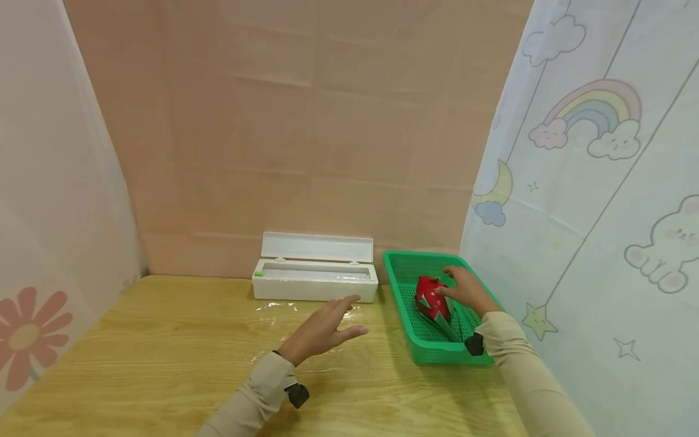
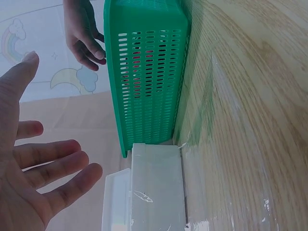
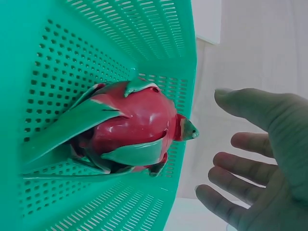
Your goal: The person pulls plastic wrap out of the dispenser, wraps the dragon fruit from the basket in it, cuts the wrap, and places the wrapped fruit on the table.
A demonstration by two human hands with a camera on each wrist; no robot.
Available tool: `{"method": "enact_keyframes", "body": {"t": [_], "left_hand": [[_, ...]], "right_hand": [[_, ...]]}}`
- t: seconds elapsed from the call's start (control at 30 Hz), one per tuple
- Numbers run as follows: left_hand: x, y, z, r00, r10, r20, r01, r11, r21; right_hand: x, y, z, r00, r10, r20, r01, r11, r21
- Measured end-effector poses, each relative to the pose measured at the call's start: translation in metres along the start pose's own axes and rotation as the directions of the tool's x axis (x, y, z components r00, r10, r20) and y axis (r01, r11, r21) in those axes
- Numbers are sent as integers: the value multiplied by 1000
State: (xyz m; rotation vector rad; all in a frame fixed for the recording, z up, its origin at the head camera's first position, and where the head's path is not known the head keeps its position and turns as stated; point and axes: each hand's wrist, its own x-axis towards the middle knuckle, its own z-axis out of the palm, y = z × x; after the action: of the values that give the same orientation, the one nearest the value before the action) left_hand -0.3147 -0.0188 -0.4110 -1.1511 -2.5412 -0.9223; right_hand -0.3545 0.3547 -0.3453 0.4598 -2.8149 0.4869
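Observation:
A red dragon fruit (image 1: 431, 297) with green leafy scales lies in the green plastic basket (image 1: 401, 315). My right hand (image 1: 466, 290) hovers over the basket beside the fruit, fingers spread; in the right wrist view a gap shows between the hand (image 3: 260, 159) and the dragon fruit (image 3: 139, 120). My left hand (image 1: 322, 331) is held above the table, fingers extended and holding nothing. Beneath it a sheet of clear plastic film (image 1: 284, 309) lies flat on the wood. Behind stands a white cling film dispenser box (image 1: 314, 290) with its lid (image 1: 317, 247) raised.
The wooden table (image 1: 164, 352) reaches back to a brown backdrop (image 1: 295, 152). A white curtain with cartoon prints (image 1: 590, 200) hangs close to the basket's right side. Another curtain (image 1: 60, 200) with a flower print hangs at the left.

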Motion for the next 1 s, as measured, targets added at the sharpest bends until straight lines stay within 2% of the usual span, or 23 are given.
{"method": "enact_keyframes", "body": {"t": [0.13,0.17,0.27,0.37,0.43,0.57,0.7,1.0], "left_hand": [[0,0,-1,1000,8,-4,-8,1000,0],[1,0,-1,1000,9,-6,-9,1000,-1],[1,0,-1,1000,6,-9,-6,1000,-8],[2,0,-2,1000,4,-8,-4,1000,-5],[2,-1,-2,1000,5,-9,-5,1000,-2],[4,-2,-2,1000,7,-17,-7,1000,8],[6,-2,0,1000,10,-18,-10,1000,-2],[10,1,5,1000,-5,-18,4,998,-56]], "right_hand": [[7,8,-1,999,-37,0,37,999,34],[9,12,-1,998,-67,-13,67,997,27],[15,17,0,997,-83,-8,83,996,18],[21,17,3,999,-47,19,47,999,2],[23,13,4,999,7,54,-6,1000,-12],[27,9,7,994,54,90,-49,997,-59],[31,8,9,990,88,114,-82,995,-61],[30,15,20,960,197,200,-199,980,-12]]}}
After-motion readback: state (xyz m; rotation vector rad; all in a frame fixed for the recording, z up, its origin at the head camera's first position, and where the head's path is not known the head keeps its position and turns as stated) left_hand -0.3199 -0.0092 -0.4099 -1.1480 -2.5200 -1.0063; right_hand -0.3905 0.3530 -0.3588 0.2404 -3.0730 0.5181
